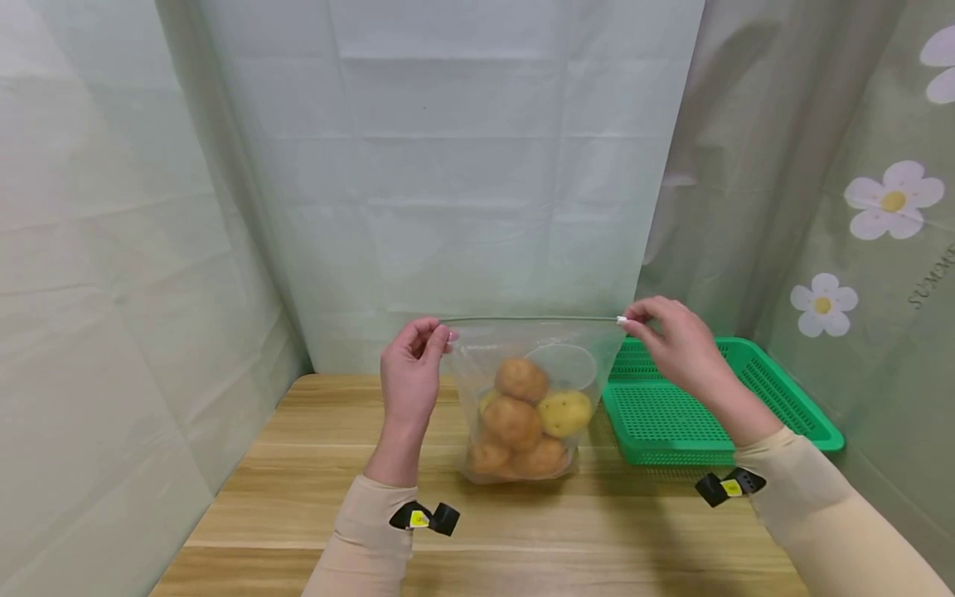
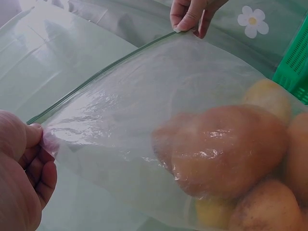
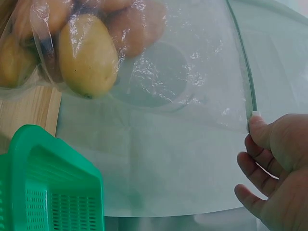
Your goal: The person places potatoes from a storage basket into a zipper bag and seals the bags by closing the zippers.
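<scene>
The lower potatoes (image 1: 515, 456) blur together behind the bag's (image 1: 477, 365) crinkled plastic, their count unclear.

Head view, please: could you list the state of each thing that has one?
Bag: upright on the table, zip strip pulled straight, potatoes inside.
Slider: at the bag's right end.
Left hand: pinches the left corner.
Right hand: pinches the slider.
Basket: empty.
</scene>
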Tool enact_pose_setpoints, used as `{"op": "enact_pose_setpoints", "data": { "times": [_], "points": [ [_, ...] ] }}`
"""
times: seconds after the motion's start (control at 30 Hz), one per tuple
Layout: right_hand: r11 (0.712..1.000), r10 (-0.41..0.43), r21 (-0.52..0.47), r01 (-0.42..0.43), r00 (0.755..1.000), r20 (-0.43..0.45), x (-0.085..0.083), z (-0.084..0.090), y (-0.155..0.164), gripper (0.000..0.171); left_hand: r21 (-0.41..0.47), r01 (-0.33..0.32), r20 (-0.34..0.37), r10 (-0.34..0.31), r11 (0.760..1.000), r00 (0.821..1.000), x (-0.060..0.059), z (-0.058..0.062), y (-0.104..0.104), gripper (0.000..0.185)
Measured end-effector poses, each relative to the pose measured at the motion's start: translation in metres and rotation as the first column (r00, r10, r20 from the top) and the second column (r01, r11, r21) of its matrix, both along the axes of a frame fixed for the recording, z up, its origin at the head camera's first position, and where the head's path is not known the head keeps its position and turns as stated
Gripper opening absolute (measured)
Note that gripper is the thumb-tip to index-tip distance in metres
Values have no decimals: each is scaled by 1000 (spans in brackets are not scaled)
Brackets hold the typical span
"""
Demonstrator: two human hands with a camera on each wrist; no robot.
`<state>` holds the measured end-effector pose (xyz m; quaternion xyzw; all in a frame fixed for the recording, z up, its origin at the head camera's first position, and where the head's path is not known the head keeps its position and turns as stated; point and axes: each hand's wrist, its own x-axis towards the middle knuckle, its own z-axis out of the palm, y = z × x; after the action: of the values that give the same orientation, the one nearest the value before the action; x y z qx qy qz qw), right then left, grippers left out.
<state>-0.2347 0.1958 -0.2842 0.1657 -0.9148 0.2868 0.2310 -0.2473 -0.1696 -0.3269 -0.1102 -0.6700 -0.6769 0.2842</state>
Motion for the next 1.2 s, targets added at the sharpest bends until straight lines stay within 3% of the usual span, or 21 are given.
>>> {"op": "enact_pose_setpoints", "data": {
  "times": [0.37, 0.97, 1.1, 1.2],
  "points": [
    [1000, -16, -24, 16, 1000, 18, 5, 1, 1, 18, 4, 8, 2, -8, 1000, 1000, 1, 0, -1, 13],
    [999, 55, 4, -55, 994, -97, 32, 16, -7, 9, -5, -2, -26, 2, 1000, 1000, 18, 11, -19, 14],
    [997, 77, 6, -77, 990, -121, 33, 17, -11, 8, -18, -10, 4, 10, 1000, 1000, 17, 12, -25, 14],
    [997, 82, 6, -82, 992, -100, 26, 15, -15, 8, -23, -16, 56, 17, 1000, 998, 10, 8, -27, 16]
  ]
}}
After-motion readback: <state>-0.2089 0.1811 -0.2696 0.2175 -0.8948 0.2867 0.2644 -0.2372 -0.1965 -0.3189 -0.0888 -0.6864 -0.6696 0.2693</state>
